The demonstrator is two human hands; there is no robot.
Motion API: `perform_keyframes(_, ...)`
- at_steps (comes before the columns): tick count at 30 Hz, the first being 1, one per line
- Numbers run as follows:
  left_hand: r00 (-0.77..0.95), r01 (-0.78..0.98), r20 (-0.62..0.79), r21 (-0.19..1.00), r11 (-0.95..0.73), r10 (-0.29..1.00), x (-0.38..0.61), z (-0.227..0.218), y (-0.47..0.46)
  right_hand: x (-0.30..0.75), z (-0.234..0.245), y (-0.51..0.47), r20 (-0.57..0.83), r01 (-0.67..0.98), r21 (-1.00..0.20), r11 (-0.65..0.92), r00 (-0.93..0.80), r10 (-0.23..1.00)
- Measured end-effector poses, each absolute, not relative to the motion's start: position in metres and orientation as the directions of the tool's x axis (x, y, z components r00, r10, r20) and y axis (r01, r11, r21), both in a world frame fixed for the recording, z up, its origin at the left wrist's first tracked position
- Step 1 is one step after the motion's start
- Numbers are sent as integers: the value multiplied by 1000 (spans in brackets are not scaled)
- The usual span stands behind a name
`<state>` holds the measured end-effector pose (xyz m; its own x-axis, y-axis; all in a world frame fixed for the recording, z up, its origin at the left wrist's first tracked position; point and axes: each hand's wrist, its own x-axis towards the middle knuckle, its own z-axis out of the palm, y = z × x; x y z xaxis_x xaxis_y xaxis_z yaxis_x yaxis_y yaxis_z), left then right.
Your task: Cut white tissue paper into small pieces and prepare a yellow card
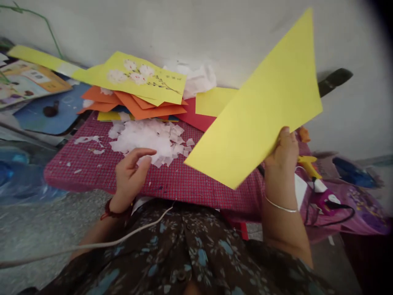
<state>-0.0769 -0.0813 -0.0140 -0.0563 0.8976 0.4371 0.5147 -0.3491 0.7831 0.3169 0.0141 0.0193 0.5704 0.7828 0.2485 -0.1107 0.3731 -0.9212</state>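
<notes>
In my right hand [281,153] is a sheet of yellow paper [260,106], gripped near its lower right edge and raised, tilted, above the table. My left hand [132,172] hovers at the front of a heap of white paper squares [141,137]; its thumb and fingers are apart, and nothing shows between them. Behind the heap lies a yellow card with white flowers and dark branches [144,78]. It rests on a pile of orange paper [135,107]. A second yellow sheet [215,100] lies on red paper [192,112], partly behind the raised one.
A red checked cloth [89,164] covers the table. To the right are a yellow glue gun [308,164] and a purple item with a black cord [328,200]. A blue stool [58,110] and a picture book [30,82] stand left. A pale cable [123,237] crosses my front.
</notes>
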Motion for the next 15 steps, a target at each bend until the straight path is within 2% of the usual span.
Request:
perform_keyframes(3, 213, 528, 368, 736, -424, 905, -60, -22, -79, 339, 2, 18, 96, -108, -976, 190, 568, 818)
perform_keyframes(6, 552, 551, 269, 593, -587, 790, -40, -27, -78, 344, -13, 12, 8, -17, -1000, 19, 504, 864)
perform_keyframes(8, 696, 543, 195, 488, -684, 691, -29, -29, -73, 344, -18, 8, -17, 84, -995, -63, 458, 889)
perform_keyframes(11, 791, 526, 116, 372, -765, 601, -17, -34, -59, 347, -20, 5, -19, 216, -969, -116, 406, 914)
perform_keyframes(15, 813, 548, 78, 234, -803, 577, -6, -39, -34, 353, -25, 3, 8, 339, -932, -128, 372, 928)
